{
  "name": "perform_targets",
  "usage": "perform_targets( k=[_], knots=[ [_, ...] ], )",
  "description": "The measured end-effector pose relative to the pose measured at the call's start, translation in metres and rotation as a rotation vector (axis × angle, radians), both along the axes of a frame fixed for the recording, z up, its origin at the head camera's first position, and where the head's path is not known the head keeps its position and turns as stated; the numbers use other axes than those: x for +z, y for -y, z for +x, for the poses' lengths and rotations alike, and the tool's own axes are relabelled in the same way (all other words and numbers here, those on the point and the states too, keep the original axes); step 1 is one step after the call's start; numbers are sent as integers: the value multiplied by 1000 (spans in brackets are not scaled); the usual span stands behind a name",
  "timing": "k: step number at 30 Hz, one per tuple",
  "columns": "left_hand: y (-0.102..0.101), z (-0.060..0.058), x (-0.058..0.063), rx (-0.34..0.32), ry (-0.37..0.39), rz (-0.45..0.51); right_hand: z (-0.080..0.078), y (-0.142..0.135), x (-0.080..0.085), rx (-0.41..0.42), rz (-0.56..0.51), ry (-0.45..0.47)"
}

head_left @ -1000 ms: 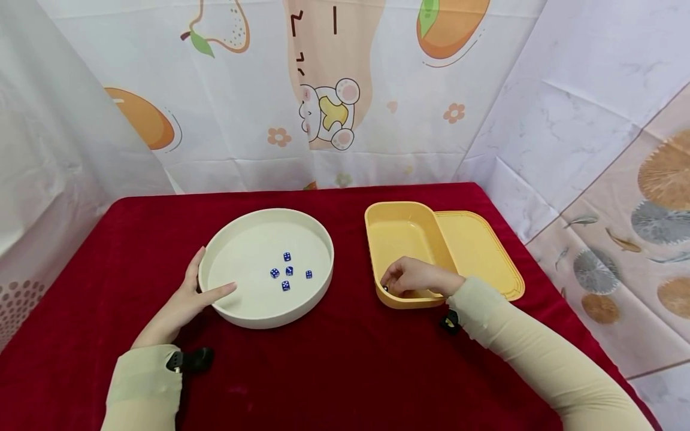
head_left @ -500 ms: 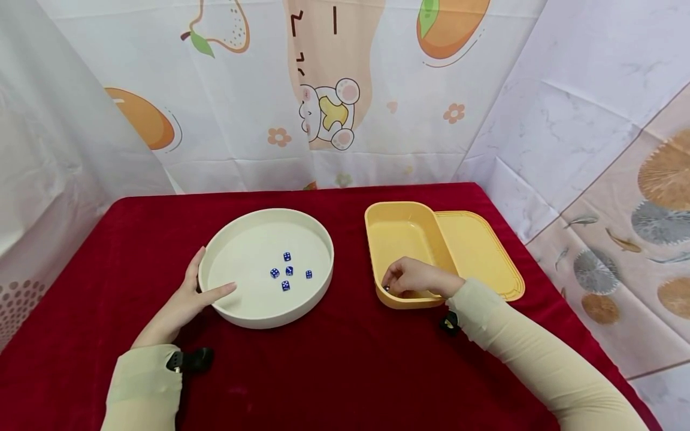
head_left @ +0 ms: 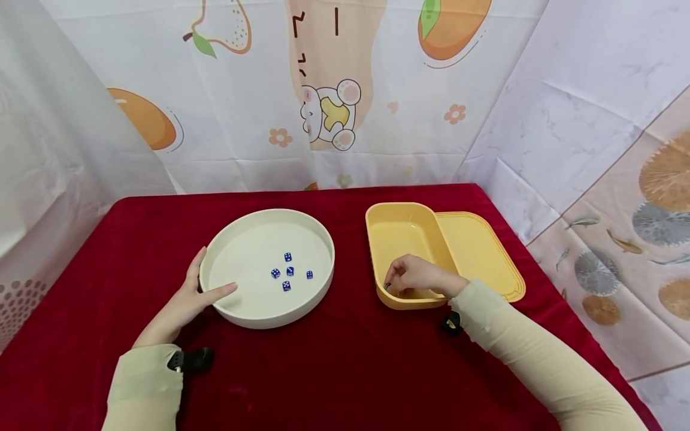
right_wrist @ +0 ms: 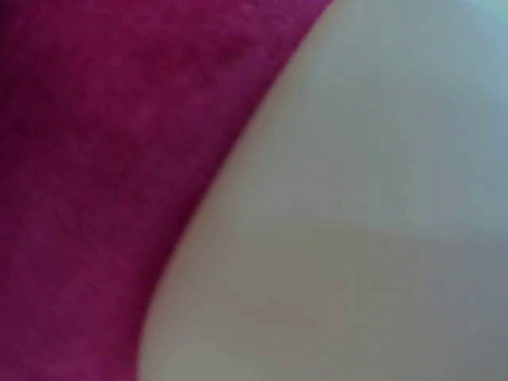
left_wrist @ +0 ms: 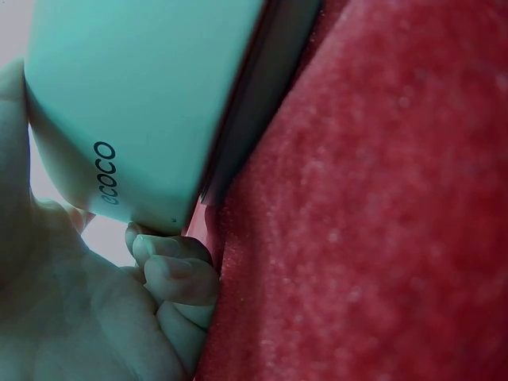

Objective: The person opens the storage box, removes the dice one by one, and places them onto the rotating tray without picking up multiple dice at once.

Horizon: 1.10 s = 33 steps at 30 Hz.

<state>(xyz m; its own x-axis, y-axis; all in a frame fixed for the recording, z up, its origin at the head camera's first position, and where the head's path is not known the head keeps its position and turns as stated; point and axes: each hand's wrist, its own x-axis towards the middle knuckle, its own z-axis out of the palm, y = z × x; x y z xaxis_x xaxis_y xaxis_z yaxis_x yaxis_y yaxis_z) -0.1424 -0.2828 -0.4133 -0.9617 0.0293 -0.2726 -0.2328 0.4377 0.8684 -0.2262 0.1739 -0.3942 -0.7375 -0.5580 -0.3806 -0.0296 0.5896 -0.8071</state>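
A round cream tray stands at the left with several small blue dice inside, grouped right of its middle. My left hand holds the tray's near-left rim, thumb over the inner side and fingers against the outer wall. In the left wrist view the tray wall bears the word "ecoco", and curled fingers lie by its lower edge. My right hand reaches into the near end of a yellow box, fingers curled down. At its fingertips shows a small dark die, mostly hidden.
A flat yellow lid lies against the box's right side. Red cloth covers the table, with printed curtains behind and to the right. A pale blurred surface fills much of the right wrist view.
The right hand shifts very slightly inside the yellow box, and the small dark die at its fingertips turns and shows less. The left hand, tray and blue dice stay put.
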Motion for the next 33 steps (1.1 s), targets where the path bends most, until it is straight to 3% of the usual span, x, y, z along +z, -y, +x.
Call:
perform_targets(
  k=[9, 19, 33],
  knots=[
    [0, -1, -3, -12, 6, -2, 1, -1, 11, -101, -30, -41],
    [0, -2, -2, -3, 7, 1, 4, 5, 30, -228, -141, -82],
    [0, -1, -1, -13, 5, -10, 11, 48, 53, -264, -333, -107]
  ],
)
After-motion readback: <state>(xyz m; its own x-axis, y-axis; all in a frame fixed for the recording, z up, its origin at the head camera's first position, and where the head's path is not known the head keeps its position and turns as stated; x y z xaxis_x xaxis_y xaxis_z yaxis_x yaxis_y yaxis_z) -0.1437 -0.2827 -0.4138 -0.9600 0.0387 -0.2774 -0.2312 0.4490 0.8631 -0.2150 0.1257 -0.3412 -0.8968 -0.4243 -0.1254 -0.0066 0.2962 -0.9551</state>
